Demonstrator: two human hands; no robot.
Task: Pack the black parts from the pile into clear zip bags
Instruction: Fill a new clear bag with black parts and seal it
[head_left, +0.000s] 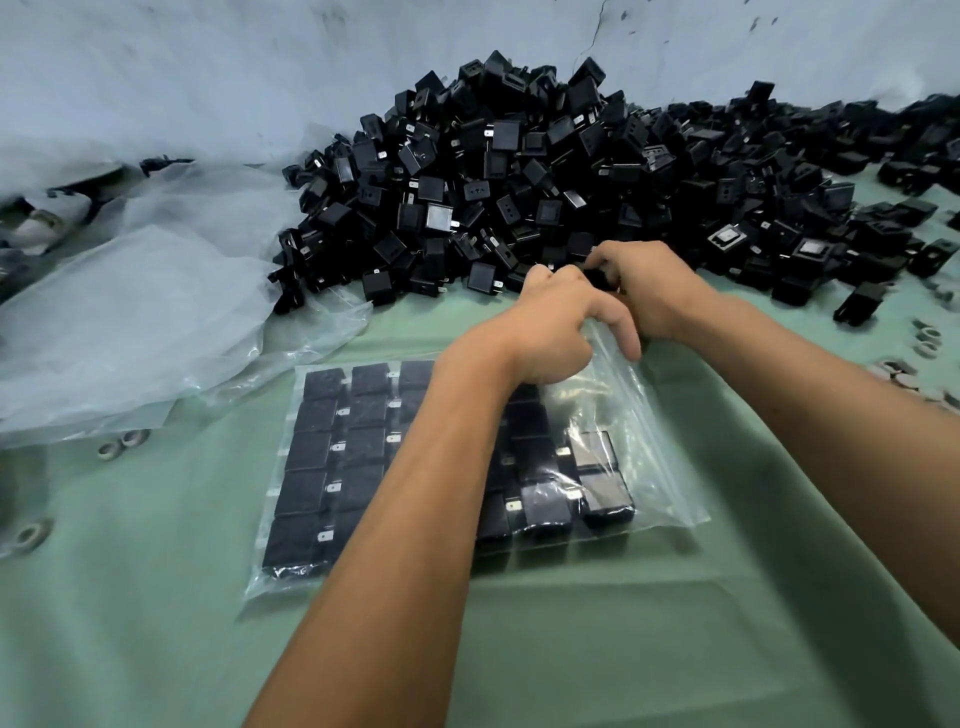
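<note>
Clear zip bag lies flat, rows of black parts inside, mouth toward pile. Left hand pinches mouth film up; right hand, at pile's near edge, curls round black part, just beyond mouth.

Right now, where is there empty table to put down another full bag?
Bare green table lies nearest the person, below the filled zip bag, and at its left, below the loose plastic sheets. It is crowded up by the black pile, and small rings dot the right edge.
</note>
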